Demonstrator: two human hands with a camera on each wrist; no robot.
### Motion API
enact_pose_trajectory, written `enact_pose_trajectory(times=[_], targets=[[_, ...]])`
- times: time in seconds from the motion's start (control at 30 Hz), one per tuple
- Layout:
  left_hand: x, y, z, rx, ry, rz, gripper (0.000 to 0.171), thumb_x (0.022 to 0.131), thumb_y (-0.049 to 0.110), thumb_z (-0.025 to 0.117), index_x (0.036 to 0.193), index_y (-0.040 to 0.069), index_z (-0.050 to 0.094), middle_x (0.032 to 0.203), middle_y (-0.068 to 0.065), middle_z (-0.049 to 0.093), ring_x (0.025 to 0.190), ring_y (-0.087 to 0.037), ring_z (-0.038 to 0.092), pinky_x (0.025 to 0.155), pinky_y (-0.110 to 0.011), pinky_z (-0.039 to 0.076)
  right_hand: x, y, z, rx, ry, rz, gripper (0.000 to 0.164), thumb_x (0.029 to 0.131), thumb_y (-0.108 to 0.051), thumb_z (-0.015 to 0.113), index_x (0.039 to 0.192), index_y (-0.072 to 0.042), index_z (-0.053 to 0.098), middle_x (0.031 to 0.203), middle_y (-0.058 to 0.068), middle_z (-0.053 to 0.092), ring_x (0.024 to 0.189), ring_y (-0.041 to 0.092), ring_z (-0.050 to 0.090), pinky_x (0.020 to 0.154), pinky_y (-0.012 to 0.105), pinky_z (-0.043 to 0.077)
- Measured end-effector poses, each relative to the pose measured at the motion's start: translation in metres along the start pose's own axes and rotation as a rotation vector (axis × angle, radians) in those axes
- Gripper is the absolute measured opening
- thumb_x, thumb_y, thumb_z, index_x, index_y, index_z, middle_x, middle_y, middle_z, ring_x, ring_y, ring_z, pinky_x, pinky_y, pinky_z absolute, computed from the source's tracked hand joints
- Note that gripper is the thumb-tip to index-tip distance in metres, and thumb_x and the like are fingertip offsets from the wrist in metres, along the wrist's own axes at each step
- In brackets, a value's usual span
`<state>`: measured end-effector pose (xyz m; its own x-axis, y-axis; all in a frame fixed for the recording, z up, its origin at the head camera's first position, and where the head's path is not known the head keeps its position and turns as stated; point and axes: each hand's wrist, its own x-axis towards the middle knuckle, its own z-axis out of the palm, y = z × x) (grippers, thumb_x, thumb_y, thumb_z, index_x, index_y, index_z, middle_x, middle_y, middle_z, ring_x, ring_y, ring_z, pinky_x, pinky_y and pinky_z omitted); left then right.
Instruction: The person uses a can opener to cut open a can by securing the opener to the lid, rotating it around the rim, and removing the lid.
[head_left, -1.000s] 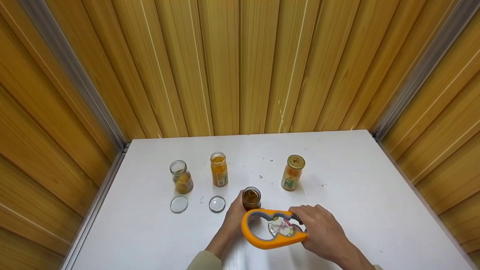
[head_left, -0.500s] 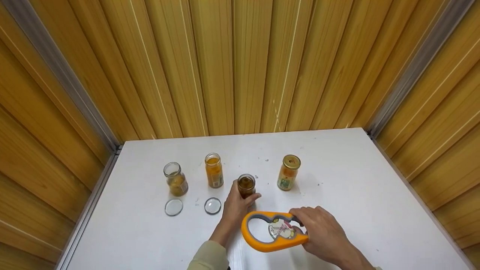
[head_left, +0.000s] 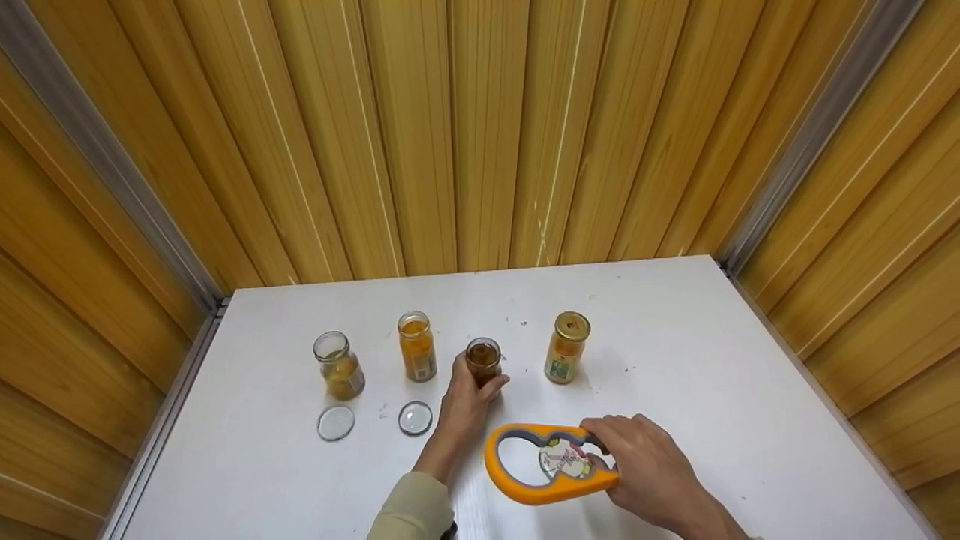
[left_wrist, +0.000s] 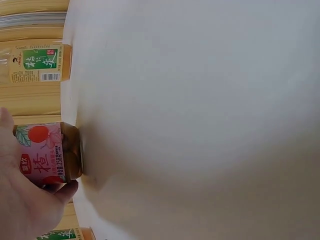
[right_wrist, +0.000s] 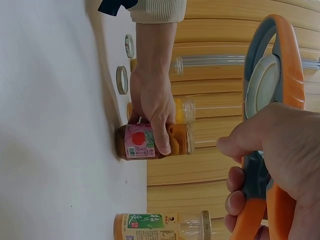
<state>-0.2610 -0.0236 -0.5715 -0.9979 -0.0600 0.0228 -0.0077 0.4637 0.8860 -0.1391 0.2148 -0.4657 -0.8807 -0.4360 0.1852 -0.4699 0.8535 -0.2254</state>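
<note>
My left hand (head_left: 461, 405) grips a lidless glass jar (head_left: 484, 358) of dark contents, upright at the table. Its pink label with a red fruit shows in the left wrist view, where the jar's base (left_wrist: 75, 152) is down at the tabletop; whether it touches is hard to tell. My right hand (head_left: 649, 469) holds an orange and grey jar opener (head_left: 517, 491) by its handles, above the table and nearer to me. A printed lid (head_left: 562, 459) sits between the opener's grey scalloped edges; its pale underside shows in the right wrist view.
Two open jars, one of yellowish pieces (head_left: 343, 375) and one of orange contents (head_left: 418, 351), stand to the left. Before them lie two lids, one left (head_left: 336, 423) and one right (head_left: 415, 418). A gold-lidded jar (head_left: 566, 349) stands right. Wood-patterned walls (head_left: 487, 135) surround the white table (head_left: 675, 352).
My left hand has carried the dark jar forward, away from me and the opener, level with the other jars. My right hand keeps the opener and lid nearly still. The head view has shifted slightly.
</note>
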Motion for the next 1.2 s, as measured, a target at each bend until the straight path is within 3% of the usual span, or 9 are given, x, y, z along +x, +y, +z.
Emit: enact_pose_trajectory(times=[0.27, 0.5, 0.63, 1.03, 1.2], targets=[[0.008, 0.004, 0.002, 0.001, -0.014, -0.017, 0.074, 0.085, 0.042, 0.065, 0.14, 0.016, 0.023, 0.136, -0.006, 0.037, 0.128, -0.02, 0.036, 0.108, -0.042, 0.026, -0.003, 0.005, -0.001, -0.006, 0.024, 0.001, 0.048, 0.068, -0.018, 0.079, 0.111, -0.022, 0.058, 0.085, -0.018, 0.055, 0.069, 0.0, 0.045, 0.066, 0.026, 0.041], [0.021, 0.006, 0.005, 0.118, 0.118, 0.058, 0.074, 0.078, 0.038, 0.074, 0.133, 0.007, 0.034, 0.123, -0.012, 0.049, 0.117, -0.025, 0.046, 0.102, -0.041, 0.034, -0.002, 0.006, -0.002, -0.011, 0.024, 0.014, 0.043, 0.073, -0.02, 0.076, 0.112, -0.023, 0.059, 0.086, -0.02, 0.055, 0.07, 0.0, 0.046, 0.068, 0.027, 0.042], [0.024, 0.007, 0.009, 0.147, 0.141, 0.035, 0.076, 0.077, 0.041, 0.073, 0.134, 0.009, 0.034, 0.122, -0.009, 0.048, 0.116, -0.023, 0.043, 0.102, -0.039, 0.035, -0.001, 0.006, -0.002, -0.013, 0.011, 0.025, 0.041, 0.075, -0.021, 0.075, 0.112, -0.023, 0.059, 0.087, -0.02, 0.056, 0.07, 0.0, 0.046, 0.068, 0.027, 0.042], [0.032, 0.008, 0.012, -0.024, 0.154, 0.037, 0.07, 0.079, 0.029, 0.075, 0.134, 0.009, 0.036, 0.129, -0.009, 0.047, 0.122, -0.021, 0.042, 0.107, -0.039, 0.029, -0.003, 0.007, -0.003, -0.017, -0.008, 0.049, 0.043, 0.073, -0.02, 0.076, 0.113, -0.022, 0.06, 0.088, -0.019, 0.057, 0.071, 0.0, 0.047, 0.067, 0.028, 0.042], [0.035, 0.007, 0.01, -0.081, 0.144, 0.096, 0.071, 0.076, 0.022, 0.078, 0.133, 0.006, 0.037, 0.127, -0.013, 0.047, 0.122, -0.024, 0.042, 0.107, -0.04, 0.028, -0.004, 0.009, -0.005, -0.01, -0.005, 0.048, 0.05, 0.066, -0.015, 0.079, 0.112, -0.021, 0.06, 0.088, -0.018, 0.057, 0.07, 0.001, 0.046, 0.067, 0.028, 0.041]])
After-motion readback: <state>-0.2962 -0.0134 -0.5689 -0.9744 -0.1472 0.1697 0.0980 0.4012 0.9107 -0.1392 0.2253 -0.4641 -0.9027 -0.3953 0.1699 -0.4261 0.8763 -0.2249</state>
